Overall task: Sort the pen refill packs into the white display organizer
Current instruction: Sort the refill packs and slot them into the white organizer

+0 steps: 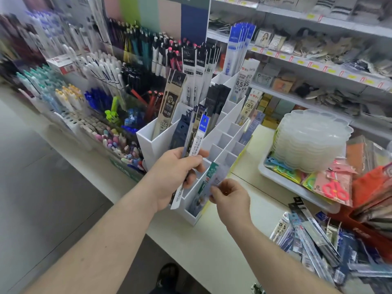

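The left hand (178, 166) grips a fan of packs (196, 134); the right hand (230, 195) pinches one pack (209, 177) low over the organizer (231, 111). They look light, thin and slippery, so best held by the stiff card end.

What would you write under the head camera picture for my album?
Left hand holds a fan of refill packs while right hand pinches one pack at the white organizer.

I see a counter (212, 247) carrying a white tray (282, 183) with a stack of clear plastic lids (311, 143) and pink scissors (336, 188). Left, racks of pens (101, 71); behind, shelves (318, 66) of small goods.
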A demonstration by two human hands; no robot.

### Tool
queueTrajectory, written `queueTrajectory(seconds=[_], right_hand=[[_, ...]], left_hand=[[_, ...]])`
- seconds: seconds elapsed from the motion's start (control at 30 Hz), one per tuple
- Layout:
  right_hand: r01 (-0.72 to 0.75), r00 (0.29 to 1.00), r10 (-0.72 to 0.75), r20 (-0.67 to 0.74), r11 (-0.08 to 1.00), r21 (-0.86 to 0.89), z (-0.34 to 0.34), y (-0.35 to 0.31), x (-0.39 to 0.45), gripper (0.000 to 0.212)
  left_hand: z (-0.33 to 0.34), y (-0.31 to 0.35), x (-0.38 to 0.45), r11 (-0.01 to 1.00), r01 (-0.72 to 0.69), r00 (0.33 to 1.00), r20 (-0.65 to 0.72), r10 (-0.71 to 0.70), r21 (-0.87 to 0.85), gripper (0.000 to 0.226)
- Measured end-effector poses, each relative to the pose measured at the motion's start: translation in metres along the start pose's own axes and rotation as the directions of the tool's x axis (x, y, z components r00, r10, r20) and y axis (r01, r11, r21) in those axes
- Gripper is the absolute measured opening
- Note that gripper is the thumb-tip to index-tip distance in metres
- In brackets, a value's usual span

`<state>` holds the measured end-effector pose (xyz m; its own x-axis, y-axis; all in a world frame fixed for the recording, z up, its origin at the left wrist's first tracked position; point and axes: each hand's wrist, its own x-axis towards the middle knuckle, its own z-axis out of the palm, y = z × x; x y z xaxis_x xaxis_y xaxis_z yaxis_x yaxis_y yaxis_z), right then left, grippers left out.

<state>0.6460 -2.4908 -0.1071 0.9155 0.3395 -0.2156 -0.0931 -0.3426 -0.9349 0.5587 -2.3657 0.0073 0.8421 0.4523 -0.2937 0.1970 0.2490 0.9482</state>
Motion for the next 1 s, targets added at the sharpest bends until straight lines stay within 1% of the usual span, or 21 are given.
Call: queueTrajectory(seconds=[0.03,0.1,0.13,0.23,0.3,0.33,0.4,0.47,0.5,0.53,0.6,0.67,0.73,0.77,0.87,0.93,1.0], right_hand=[[0.014,0.999,-0.008,0.051,0.995,-0.101,0.001,0.002,-0.002,0.031],[0.070,0.988,-0.025,0.151,0.950,-0.303,0.003,0.003,-0.004,0.036],[0.094,0.983,-0.028,0.180,0.925,-0.368,0.003,0.003,-0.003,0.038],[0.084,0.981,0.002,0.195,0.898,-0.431,0.002,0.000,0.003,0.039],[0.056,0.979,0.034,0.201,0.904,-0.425,-0.002,-0.007,0.004,0.032],[0.035,0.981,0.047,0.191,0.912,-0.408,-0.006,-0.011,0.003,0.029],[0.002,0.993,0.040,0.115,0.939,-0.344,-0.015,-0.024,0.002,0.029],[-0.009,1.000,0.010,0.008,0.985,-0.170,-0.027,-0.039,0.001,0.028],[-0.008,1.000,0.006,-0.028,0.999,-0.045,-0.033,-0.049,0.001,0.026],[-0.002,0.999,0.004,-0.034,0.998,0.063,-0.039,-0.061,-0.001,0.023],[0.018,0.999,-0.026,0.036,0.981,0.191,-0.049,-0.083,-0.007,0.019],[0.005,0.988,-0.042,0.149,0.970,0.245,-0.054,-0.099,-0.015,0.014],[-0.025,0.978,-0.033,0.208,0.962,0.271,-0.057,-0.108,-0.020,0.009],[-0.026,0.980,-0.031,0.198,0.960,0.279,-0.058,-0.108,-0.021,0.009],[-0.006,0.998,-0.010,0.055,0.956,0.294,-0.065,-0.104,-0.016,0.016],[-0.029,0.999,0.037,-0.014,0.929,0.368,-0.072,-0.100,-0.010,0.020],[-0.051,0.997,0.075,-0.033,0.877,0.478,-0.076,-0.099,-0.007,0.017]], left_hand=[[0.000,-0.001,0.000,1.000,0.001,1.000,0.004,-0.001,0.006,0.018],[0.001,-0.002,0.001,1.000,0.003,1.000,0.011,-0.003,0.012,0.018],[0.002,-0.003,0.002,1.000,0.005,1.000,0.015,-0.005,0.011,0.018],[0.004,-0.006,0.005,0.999,0.032,0.999,0.039,-0.032,-0.005,0.019],[0.006,-0.008,0.007,0.994,0.081,0.995,0.068,-0.076,-0.073,0.022],[0.007,-0.009,0.008,0.984,0.119,0.990,0.096,-0.106,-0.134,0.026],[0.009,-0.010,0.010,0.945,0.196,0.973,0.169,-0.155,-0.263,0.034],[0.011,-0.009,0.011,0.918,0.242,0.958,0.225,-0.176,-0.314,0.038],[0.012,-0.009,0.011,0.915,0.256,0.951,0.249,-0.181,-0.312,0.037],[0.014,-0.009,0.011,0.916,0.262,0.945,0.272,-0.180,-0.303,0.034],[0.018,-0.009,0.012,0.924,0.262,0.927,0.341,-0.159,-0.280,0.030],[0.022,-0.011,0.014,0.934,0.257,0.903,0.407,-0.140,-0.248,0.032],[0.025,-0.014,0.017,0.948,0.240,0.903,0.405,-0.140,-0.207,0.033],[0.027,-0.013,0.018,0.955,0.232,0.908,0.394,-0.143,-0.187,0.032],[0.032,-0.013,0.022,0.965,0.219,0.922,0.355,-0.157,-0.141,0.029],[0.034,-0.016,0.026,0.975,0.200,0.943,0.288,-0.166,-0.093,0.028],[0.038,-0.018,0.030,0.980,0.189,0.956,0.240,-0.168,-0.065,0.032]])
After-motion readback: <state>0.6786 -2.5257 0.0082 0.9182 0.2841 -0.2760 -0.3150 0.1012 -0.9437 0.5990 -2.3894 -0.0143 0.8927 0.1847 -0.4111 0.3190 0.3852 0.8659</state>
